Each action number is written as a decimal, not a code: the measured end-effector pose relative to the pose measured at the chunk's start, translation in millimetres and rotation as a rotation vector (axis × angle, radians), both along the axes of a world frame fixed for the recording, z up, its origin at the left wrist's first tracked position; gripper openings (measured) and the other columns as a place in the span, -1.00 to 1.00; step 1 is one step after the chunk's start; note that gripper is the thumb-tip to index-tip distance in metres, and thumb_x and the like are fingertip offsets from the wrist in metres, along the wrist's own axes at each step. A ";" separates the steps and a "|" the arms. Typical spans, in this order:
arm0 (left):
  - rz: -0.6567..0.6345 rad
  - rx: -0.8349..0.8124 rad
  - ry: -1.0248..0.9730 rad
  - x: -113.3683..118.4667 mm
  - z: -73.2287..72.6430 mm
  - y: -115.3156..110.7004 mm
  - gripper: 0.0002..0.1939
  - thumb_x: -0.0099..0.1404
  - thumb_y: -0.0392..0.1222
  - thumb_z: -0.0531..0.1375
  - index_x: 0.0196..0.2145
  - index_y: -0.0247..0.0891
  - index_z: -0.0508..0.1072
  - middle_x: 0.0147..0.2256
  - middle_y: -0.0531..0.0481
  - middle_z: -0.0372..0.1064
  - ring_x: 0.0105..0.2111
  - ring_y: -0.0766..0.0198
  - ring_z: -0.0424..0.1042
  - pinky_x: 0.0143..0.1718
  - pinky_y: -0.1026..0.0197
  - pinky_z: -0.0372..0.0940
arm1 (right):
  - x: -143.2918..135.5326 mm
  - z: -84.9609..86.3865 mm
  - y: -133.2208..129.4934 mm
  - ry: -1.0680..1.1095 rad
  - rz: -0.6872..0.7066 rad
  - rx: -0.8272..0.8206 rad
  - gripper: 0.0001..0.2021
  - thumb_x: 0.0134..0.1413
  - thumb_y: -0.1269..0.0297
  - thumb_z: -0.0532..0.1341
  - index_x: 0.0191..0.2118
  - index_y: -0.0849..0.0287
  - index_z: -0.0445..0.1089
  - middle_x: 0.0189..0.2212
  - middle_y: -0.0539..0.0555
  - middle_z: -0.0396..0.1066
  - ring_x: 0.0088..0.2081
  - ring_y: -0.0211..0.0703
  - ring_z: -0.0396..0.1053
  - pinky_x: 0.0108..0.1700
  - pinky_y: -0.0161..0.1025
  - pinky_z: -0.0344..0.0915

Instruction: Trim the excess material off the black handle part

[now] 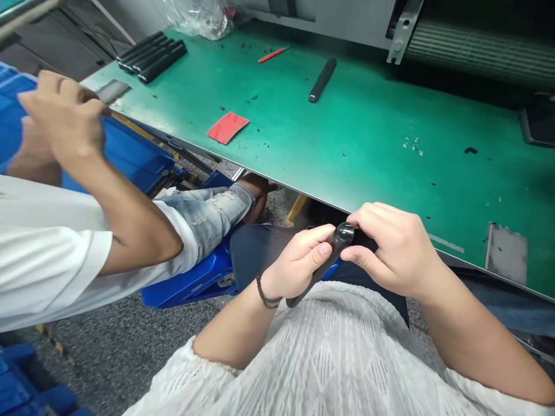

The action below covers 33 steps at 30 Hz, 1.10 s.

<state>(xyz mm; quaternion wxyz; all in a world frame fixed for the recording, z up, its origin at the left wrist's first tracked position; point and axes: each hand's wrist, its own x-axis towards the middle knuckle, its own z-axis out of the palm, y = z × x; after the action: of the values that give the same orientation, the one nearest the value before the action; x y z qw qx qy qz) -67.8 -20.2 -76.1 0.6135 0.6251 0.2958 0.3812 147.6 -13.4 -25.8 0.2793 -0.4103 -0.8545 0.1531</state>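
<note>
A black handle (323, 263), a smooth rounded rod with a domed end, is being held just below the near edge of the green table (368, 133), over the person's lap. The left hand (299, 263) is wrapping its fingers around the shaft, clamped on it; the right hand (390, 245) is pinching the domed end, fingers closed on it. Gripped only at the tip, the slick end could slip out of the right fingers, letting the handle drop to the speckled floor. On the table a similar matte rod (322, 80), a flat red card (228, 127) and a stack of black rods (151, 55) are lying well apart. A co-worker's hand (63, 115) is reaching toward a blue crate (134, 153).
</note>
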 end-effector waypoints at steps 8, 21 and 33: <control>0.062 0.045 -0.067 5.0 1.4 -4.4 -0.55 0.54 0.14 0.06 -0.36 -0.28 0.37 -0.47 0.04 0.20 -0.49 0.33 0.13 -0.42 0.18 0.03 | -6.2 5.8 -1.6 -0.130 -0.050 0.173 -0.46 0.51 -0.14 0.02 -0.45 0.14 0.21 -0.52 -0.04 0.20 -0.45 -0.23 0.04 -0.42 -0.20 -0.12; 0.138 -0.161 -0.229 21.0 -3.0 -15.5 -0.59 0.55 0.11 0.08 -0.31 -0.29 0.37 -0.47 0.08 0.10 -0.47 0.37 0.06 -0.41 0.21 -0.01 | -17.9 -12.4 -10.9 -0.237 -0.333 0.589 -0.50 0.51 -0.07 0.04 -0.40 0.15 0.38 -0.54 0.01 0.17 -0.41 -0.13 -0.03 -0.41 -0.17 -0.16; 0.221 -0.208 -0.276 28.1 3.5 -11.2 -0.59 0.55 0.09 0.11 -0.32 -0.29 0.44 -0.43 0.05 0.20 -0.43 0.36 0.12 -0.39 0.24 0.06 | -22.0 -23.0 -19.7 -0.267 -0.301 0.494 -0.49 0.53 -0.05 0.00 -0.44 0.14 0.32 -0.52 0.02 0.17 -0.39 -0.11 0.00 -0.39 -0.16 -0.12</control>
<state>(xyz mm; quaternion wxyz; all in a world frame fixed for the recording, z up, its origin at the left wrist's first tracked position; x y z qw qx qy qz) -39.7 -31.5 -72.7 0.6638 0.4642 0.3136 0.4956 125.6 -33.1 -48.8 0.2753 -0.4686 -0.8245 -0.1575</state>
